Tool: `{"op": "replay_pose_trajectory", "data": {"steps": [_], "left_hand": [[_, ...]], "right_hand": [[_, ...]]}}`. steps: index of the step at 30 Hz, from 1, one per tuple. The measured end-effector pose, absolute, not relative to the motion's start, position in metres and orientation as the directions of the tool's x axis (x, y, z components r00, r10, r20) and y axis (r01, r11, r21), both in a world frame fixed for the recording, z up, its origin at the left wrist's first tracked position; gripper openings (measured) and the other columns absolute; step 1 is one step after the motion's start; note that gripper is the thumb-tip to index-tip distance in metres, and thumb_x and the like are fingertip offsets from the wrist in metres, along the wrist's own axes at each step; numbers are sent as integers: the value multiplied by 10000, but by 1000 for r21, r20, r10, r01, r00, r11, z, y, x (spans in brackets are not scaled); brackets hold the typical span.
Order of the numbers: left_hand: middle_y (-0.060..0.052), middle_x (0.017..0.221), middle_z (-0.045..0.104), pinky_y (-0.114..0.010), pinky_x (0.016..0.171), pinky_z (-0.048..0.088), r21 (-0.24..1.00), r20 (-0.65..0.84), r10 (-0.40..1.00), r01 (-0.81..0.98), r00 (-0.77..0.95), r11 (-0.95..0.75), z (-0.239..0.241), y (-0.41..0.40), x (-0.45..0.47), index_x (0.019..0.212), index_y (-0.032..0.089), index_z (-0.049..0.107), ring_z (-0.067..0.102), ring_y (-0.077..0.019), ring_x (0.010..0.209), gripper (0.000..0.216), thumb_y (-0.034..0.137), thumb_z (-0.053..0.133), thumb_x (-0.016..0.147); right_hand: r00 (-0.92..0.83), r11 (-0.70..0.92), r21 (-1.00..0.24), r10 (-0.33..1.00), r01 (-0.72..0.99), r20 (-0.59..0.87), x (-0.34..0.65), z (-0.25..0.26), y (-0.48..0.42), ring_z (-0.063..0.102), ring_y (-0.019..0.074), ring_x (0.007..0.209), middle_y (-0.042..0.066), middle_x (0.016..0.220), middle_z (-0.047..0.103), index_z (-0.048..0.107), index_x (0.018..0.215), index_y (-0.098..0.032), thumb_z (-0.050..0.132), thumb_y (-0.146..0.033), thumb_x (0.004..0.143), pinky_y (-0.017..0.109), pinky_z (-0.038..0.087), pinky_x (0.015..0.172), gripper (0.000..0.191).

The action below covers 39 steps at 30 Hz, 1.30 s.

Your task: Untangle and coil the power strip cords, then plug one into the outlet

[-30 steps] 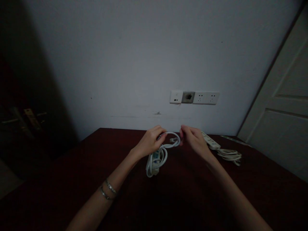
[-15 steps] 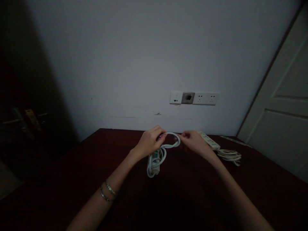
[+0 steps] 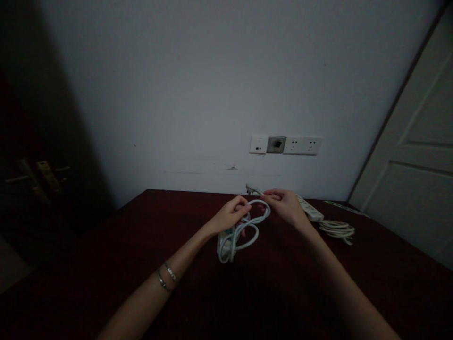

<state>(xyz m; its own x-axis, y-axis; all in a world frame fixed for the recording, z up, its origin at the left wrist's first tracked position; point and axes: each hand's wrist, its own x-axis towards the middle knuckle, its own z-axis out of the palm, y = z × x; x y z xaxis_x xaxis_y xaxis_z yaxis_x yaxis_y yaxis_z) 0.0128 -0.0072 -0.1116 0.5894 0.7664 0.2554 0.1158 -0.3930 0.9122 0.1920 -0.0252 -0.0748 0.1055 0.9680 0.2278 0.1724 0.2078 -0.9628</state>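
Observation:
My left hand point(image 3: 231, 213) is closed on the looped white power cord point(image 3: 252, 244), thumb and fingers pinching it above the table. Between the fingers of my right hand point(image 3: 283, 202) is the cord just behind its plug point(image 3: 252, 189), whose prongs point down toward the left. Loops of the cord hang between and below both hands. Under them, partly hidden by my left hand and the loops, a white power strip point(image 3: 223, 246) lies on the dark red table point(image 3: 170, 217).
A second white power strip point(image 3: 310, 210) lies at the table's back right, its coiled cord point(image 3: 338, 229) beside it. Wall sockets point(image 3: 302, 145) are set above the table's back edge. A white door point(image 3: 421, 146) stands at the right, a dark door with a handle point(image 3: 47, 174) at the left.
The plug has come into view at my right hand, raised near the wall. My left hand has shifted slightly right and down, and the cord loops have spread to the right.

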Motion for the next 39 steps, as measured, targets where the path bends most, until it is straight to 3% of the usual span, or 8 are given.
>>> {"op": "replay_pose_trajectory", "data": {"steps": [4, 8, 14, 21, 26, 30, 34, 39], "left_hand": [[-5, 677, 595, -193, 400, 382, 981, 112, 721, 38, 684, -189, -122, -4, 14, 980, 164, 462, 525, -85, 409, 389, 490, 524, 779], [24, 594, 546, -187, 361, 352, 981, 180, 843, -28, 507, -193, -127, 2, 15, 904, 136, 527, 444, -59, 356, 390, 496, 553, 755], [30, 562, 531, -173, 362, 296, 951, 256, 891, 69, 376, -302, -124, 6, 14, 883, 118, 592, 398, -44, 365, 394, 485, 579, 742], [-13, 681, 605, -195, 491, 353, 811, 428, 824, 244, 372, -531, -117, 6, 7, 876, 130, 645, 491, -88, 534, 331, 425, 510, 806], [-16, 655, 601, -202, 534, 345, 682, 491, 792, 405, 364, -609, -115, 7, 3, 827, 124, 664, 487, -101, 578, 307, 380, 494, 818], [-12, 631, 589, -206, 549, 350, 658, 521, 796, 450, 307, -604, -122, 18, -3, 794, 122, 651, 480, -103, 571, 318, 376, 463, 831], [-22, 636, 588, -212, 588, 375, 656, 574, 805, 503, 152, -563, -122, 33, -16, 724, 124, 629, 500, -117, 622, 338, 383, 440, 833], [9, 513, 522, -210, 468, 354, 772, 411, 885, 434, 217, -465, -114, 34, -21, 761, 120, 610, 465, -102, 459, 466, 542, 416, 802]], "right_hand": [[146, 222, -974, 966, -52, 212, 194, -79, -20, 649, 155, 588, 60, 690, 700, 619, 836, -125, 661, -187, 635, 241, 516, 569, 215], [188, 249, -961, 956, -120, 224, 196, -85, -14, 665, 184, 694, 85, 754, 708, 634, 941, -100, 685, -220, 601, 276, 525, 645, 364], [225, 292, -948, 923, 125, 313, 197, -91, -6, 662, 191, 702, 78, 771, 707, 656, 978, -93, 650, -276, 649, 268, 514, 620, 376], [67, 372, -873, 909, 316, 411, 198, -92, -8, 640, 184, 696, 91, 802, 701, 675, 924, -101, 574, -451, 734, 253, 479, 594, 411], [-46, 295, -838, 950, 459, 309, 199, -101, -4, 566, 141, 549, 42, 641, 646, 658, 973, -102, 662, -443, 641, 226, 405, 490, 476], [-54, 317, -731, 932, 604, 359, 200, -108, -1, 508, 117, 511, -1, 574, 581, 670, 915, -118, 657, -318, 618, 212, 351, 464, 358], [-102, 328, -705, 934, 628, 343, 194, -106, -8, 535, 130, 529, 21, 605, 626, 699, 829, -130, 581, -234, 641, 223, 376, 490, 245], [-85, 384, -662, 896, 644, 437, 185, -100, -18, 624, 185, 686, 62, 772, 701, 719, 835, -147, 539, -206, 663, 265, 451, 642, 256]]}}
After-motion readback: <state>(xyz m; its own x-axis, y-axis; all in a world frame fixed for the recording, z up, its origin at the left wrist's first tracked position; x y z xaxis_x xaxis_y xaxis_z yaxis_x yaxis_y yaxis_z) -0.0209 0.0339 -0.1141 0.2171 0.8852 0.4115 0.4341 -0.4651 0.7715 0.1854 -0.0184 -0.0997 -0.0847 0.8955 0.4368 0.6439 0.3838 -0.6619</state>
